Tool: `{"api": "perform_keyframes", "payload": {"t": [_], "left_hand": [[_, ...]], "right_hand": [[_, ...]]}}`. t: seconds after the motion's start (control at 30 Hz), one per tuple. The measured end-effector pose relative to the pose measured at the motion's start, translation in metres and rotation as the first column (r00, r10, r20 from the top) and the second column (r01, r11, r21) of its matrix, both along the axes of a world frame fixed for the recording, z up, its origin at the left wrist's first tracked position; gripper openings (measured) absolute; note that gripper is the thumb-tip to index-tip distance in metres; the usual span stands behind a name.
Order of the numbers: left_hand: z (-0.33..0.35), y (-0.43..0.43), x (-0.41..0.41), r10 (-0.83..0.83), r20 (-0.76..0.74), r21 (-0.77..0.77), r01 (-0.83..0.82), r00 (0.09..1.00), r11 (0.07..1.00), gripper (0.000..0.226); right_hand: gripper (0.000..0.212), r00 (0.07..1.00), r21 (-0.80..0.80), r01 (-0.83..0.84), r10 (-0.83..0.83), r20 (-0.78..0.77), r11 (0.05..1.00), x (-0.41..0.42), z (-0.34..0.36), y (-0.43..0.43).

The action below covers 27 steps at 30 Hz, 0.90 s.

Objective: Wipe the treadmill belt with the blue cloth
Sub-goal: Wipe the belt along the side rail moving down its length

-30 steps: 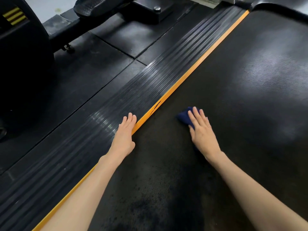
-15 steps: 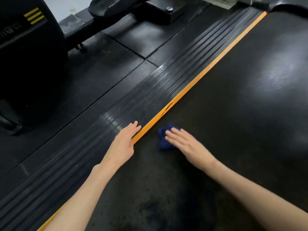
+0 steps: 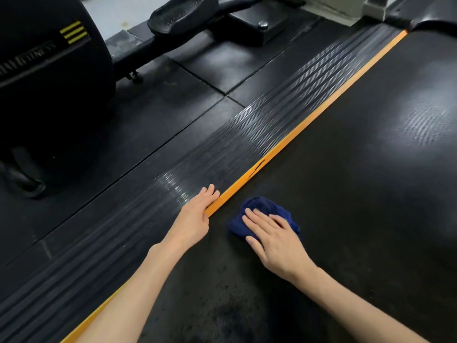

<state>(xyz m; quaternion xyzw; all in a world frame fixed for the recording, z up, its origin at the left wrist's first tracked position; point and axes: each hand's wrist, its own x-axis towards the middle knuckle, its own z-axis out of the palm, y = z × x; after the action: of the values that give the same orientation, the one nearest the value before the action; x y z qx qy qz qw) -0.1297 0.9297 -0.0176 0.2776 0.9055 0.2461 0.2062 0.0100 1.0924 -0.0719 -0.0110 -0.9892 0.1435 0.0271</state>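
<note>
Right hand (image 3: 274,240) is pressing down flat on the blue cloth (image 3: 257,205), fingers straight and a little spread, laid on top of it rather than curled round it. The cloth is sitting bunched up on the treadmill belt (image 3: 358,194), over by the belt's left edge, just beside the orange strip (image 3: 309,120) and not quite touching it. Blue fabric is poking out ahead of the fingertips and on both sides of the hand.

Left hand (image 3: 195,219) is resting palm down on the ribbed side rail (image 3: 222,149), fingers straight and held together, gripping nothing, with its inner edge lying against the orange strip. Both bare forearms are reaching in from the bottom of the view.

The belt is showing a pale sheen far right and a darker, blotchy patch (image 3: 222,315) down between the arms (wet or just worn, I cannot tell). Beyond the rail, black rubber floor tiles (image 3: 148,125) are running off to the left, where a big black machine (image 3: 49,95) with yellow stripes (image 3: 74,32) is standing, its foot pedal (image 3: 183,16) jutting across the top.
</note>
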Motion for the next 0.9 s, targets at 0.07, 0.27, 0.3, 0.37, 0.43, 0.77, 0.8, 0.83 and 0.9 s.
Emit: {"api": "perform_keyframes", "payload": {"t": [0.07,0.27,0.3,0.37,0.43,0.77,0.8,0.83,0.9], "left_hand": [[-0.001,0.001,0.000,0.004,0.008,0.000,-0.004,1.000,1.000,0.063],[0.000,0.002,0.001,0.026,0.048,0.003,-0.026,0.999,1.000,0.065],[0.001,0.002,0.000,0.025,0.053,0.002,-0.025,0.998,1.000,0.065],[0.002,0.002,0.000,0.027,0.064,-0.003,-0.027,0.998,1.000,0.065],[0.002,0.002,0.000,0.030,0.078,-0.006,-0.029,0.996,1.000,0.065],[0.007,0.009,0.001,0.058,0.088,-0.046,-0.054,0.994,0.997,0.058],[0.008,0.012,0.002,0.071,0.064,-0.050,-0.068,0.995,0.996,0.054],[0.009,0.015,0.004,0.074,0.026,-0.039,-0.073,0.997,0.997,0.050],[0.010,0.024,0.010,0.032,-0.053,0.013,-0.031,0.998,0.999,0.043]], "right_hand": [[0.052,0.999,-0.006,-0.009,0.009,-0.040,1.000,-0.004,0.011,0.011],[0.047,0.930,-0.129,0.361,-0.366,-0.021,0.924,-0.023,0.006,0.021],[0.042,0.920,-0.134,0.389,-0.393,-0.002,0.911,-0.025,0.004,0.022],[0.030,0.915,-0.113,0.396,-0.401,-0.035,0.912,-0.029,0.006,0.022],[0.021,0.920,-0.121,0.374,-0.385,-0.078,0.919,-0.034,0.011,0.020],[0.028,0.953,-0.569,0.270,-0.300,0.042,0.777,-0.033,0.036,0.038],[0.027,0.970,-0.644,0.225,-0.232,0.077,0.731,-0.033,0.040,0.040],[0.026,0.978,-0.707,0.200,-0.178,0.106,0.678,-0.031,0.044,0.041],[0.027,0.983,-0.753,0.180,-0.150,0.109,0.633,-0.030,0.049,0.041]]}}
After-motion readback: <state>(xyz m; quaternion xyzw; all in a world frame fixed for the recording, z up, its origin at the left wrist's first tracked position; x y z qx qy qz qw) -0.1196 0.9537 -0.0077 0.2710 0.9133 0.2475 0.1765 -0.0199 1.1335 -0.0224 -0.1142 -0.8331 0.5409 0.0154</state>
